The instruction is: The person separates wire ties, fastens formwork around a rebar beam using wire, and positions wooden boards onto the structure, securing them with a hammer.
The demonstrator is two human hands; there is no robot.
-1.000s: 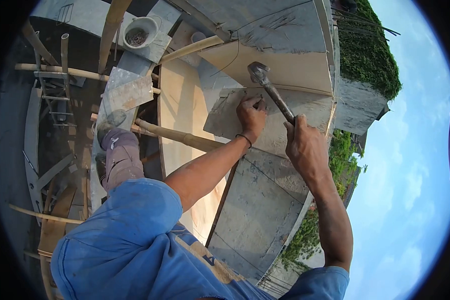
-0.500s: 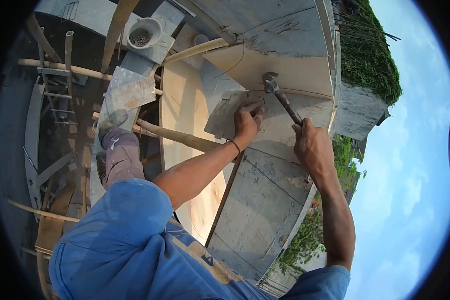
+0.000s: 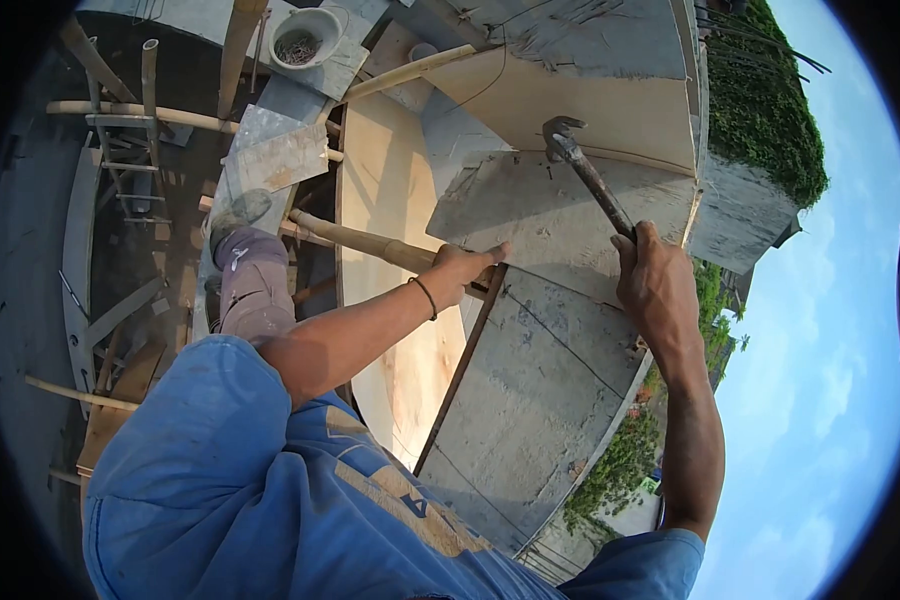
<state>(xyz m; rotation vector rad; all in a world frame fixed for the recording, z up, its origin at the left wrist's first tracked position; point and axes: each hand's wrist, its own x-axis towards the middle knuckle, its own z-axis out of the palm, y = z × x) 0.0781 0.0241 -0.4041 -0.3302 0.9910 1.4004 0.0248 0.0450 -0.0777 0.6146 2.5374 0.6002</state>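
Observation:
My right hand (image 3: 656,280) is closed round the handle of a claw hammer (image 3: 598,188); the hammer head is over the grey, worn plywood board (image 3: 580,205). A small nail seems to stand in that board just below the hammer head. My left hand (image 3: 465,272) lies at the board's near left edge, beside the end of a bamboo pole (image 3: 370,243). Its fingers look curled over the edge, partly hidden. Below the seam lies another grey panel (image 3: 540,400), stained with cement.
A white bucket of nails (image 3: 305,40) stands at upper left on a plank. My foot (image 3: 240,215) is on a narrow board over a drop with bamboo scaffolding (image 3: 150,115). Pale plywood (image 3: 380,180) curves below the left arm. Beyond the right edge are greenery and sky.
My left hand has drawn back from the nail spot on the board to its edge. The hammer stays raised in my right hand. The whole view has shifted slightly.

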